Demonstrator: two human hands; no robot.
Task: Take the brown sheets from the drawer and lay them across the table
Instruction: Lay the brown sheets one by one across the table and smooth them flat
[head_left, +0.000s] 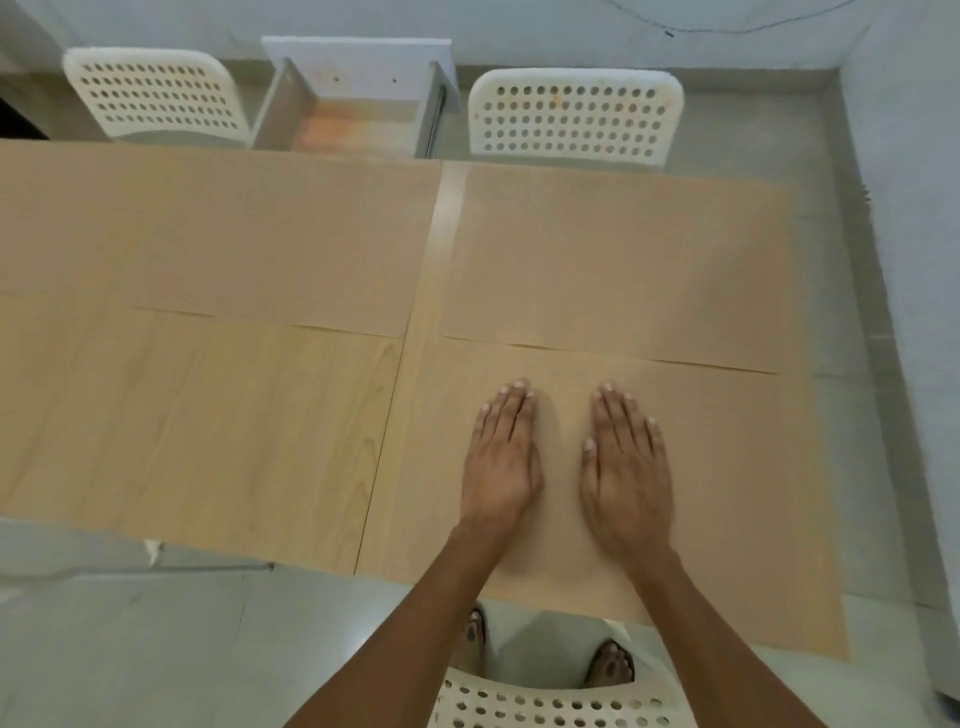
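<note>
Now | left hand, right hand: fingers straight, flat on near brown sheet; drawer contents blurred

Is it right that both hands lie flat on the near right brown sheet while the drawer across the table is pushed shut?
Not quite. The head view shows the drawer pulled open, not shut. The rest holds: the left hand and the right hand lie flat, fingers straight, on the near right brown sheet.
</note>
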